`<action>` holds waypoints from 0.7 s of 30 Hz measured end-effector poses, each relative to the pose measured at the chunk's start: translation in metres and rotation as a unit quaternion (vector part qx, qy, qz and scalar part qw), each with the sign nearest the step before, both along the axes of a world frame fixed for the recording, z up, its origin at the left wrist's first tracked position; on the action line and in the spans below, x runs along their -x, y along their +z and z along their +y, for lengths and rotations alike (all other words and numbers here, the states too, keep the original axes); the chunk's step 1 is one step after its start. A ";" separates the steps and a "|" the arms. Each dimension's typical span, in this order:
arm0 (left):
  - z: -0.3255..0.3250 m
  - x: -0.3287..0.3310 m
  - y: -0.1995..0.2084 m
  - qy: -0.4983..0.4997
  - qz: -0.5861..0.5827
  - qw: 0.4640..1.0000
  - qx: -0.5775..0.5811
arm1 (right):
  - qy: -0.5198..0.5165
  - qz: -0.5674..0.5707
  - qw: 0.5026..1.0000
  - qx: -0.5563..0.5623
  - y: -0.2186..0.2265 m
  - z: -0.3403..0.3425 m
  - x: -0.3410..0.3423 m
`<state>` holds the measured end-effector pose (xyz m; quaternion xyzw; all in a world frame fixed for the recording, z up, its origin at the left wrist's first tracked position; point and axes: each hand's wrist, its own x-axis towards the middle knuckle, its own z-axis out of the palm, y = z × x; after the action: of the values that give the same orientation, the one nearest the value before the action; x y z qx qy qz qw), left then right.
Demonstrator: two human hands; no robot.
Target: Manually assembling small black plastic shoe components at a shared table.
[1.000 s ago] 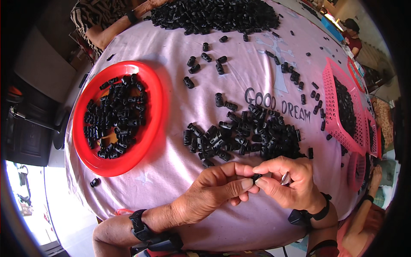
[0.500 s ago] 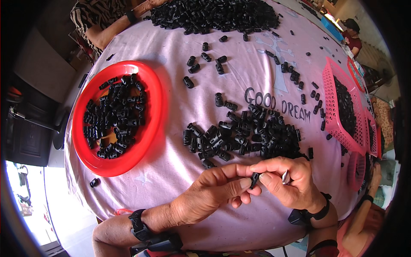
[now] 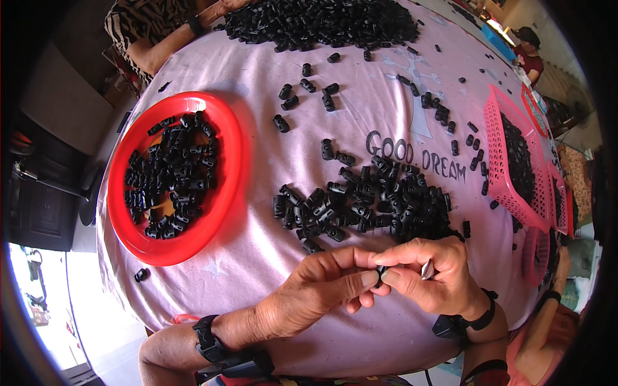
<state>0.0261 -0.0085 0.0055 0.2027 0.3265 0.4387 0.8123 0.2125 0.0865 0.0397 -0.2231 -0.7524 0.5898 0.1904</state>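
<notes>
A small black cord lock (image 3: 380,275) is pinched in my left hand (image 3: 309,293), between thumb and forefinger. My right hand (image 3: 438,276) closes against it from the other side, its thumb and forefinger meeting at the piece and partly covering it. A short silver metal tool (image 3: 427,269) pokes out of my right hand; the rest of it is hidden in the fingers, so its exact kind cannot be told. Just beyond both hands lies a loose heap of black cord locks (image 3: 399,199).
On the left, a red round tray (image 3: 241,167) holds many cord locks, with a single one (image 3: 141,275) beside it. A larger black pile (image 3: 322,24) lies at the far side near another person's arm (image 3: 164,55). Pink baskets (image 3: 499,154) stand on the right.
My right thumb has shifted slightly left onto the cord lock, which shows less now. The silver tool has moved slightly with the right hand. My left hand stays nearly still.
</notes>
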 end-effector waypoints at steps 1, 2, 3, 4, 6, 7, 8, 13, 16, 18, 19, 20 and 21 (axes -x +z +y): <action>0.000 0.000 0.000 0.000 0.000 1.000 0.000 | -0.001 0.000 1.000 -0.002 0.000 0.000 0.000; 0.000 0.000 0.000 -0.004 0.003 1.000 0.001 | -0.002 0.000 1.000 -0.003 0.000 0.001 0.000; 0.001 0.000 0.000 -0.008 0.005 1.000 0.001 | -0.002 0.000 1.000 -0.003 0.001 0.001 0.001; 0.001 0.000 -0.001 -0.008 0.004 1.000 0.001 | -0.002 -0.009 1.000 -0.028 0.004 0.002 0.001; -0.001 0.001 -0.001 -0.009 -0.018 1.000 0.002 | 0.000 -0.016 0.998 -0.054 0.005 0.002 0.002; -0.001 0.002 -0.001 -0.009 -0.017 1.000 0.002 | -0.027 -0.013 0.996 -0.081 0.001 0.000 0.002; -0.001 0.003 -0.001 -0.002 -0.045 0.999 0.011 | -0.055 -0.011 0.993 -0.108 0.000 0.000 0.002; -0.001 0.002 -0.008 0.014 -0.104 0.994 0.034 | -0.046 -0.067 0.988 -0.133 0.011 0.003 -0.001; -0.002 0.000 -0.007 0.032 -0.129 0.991 0.029 | -0.026 -0.064 0.983 -0.172 0.003 0.002 -0.003; -0.002 0.000 -0.009 0.032 -0.105 0.994 0.012 | -0.026 -0.058 0.982 -0.180 -0.001 0.000 0.000; -0.002 0.001 -0.010 0.032 -0.106 0.994 0.012 | -0.028 -0.070 0.978 -0.193 -0.002 -0.001 0.002; -0.002 0.000 -0.010 0.025 -0.101 0.994 0.011 | -0.031 -0.080 0.975 -0.206 -0.002 -0.001 0.003; -0.001 0.000 -0.011 0.019 -0.097 0.995 0.011 | -0.031 -0.081 0.975 -0.205 -0.002 -0.002 0.003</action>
<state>0.0261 -0.0096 -0.0050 0.1444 0.2551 0.4680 0.8337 0.2097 0.0849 0.0373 -0.2492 -0.8630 0.3966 0.1891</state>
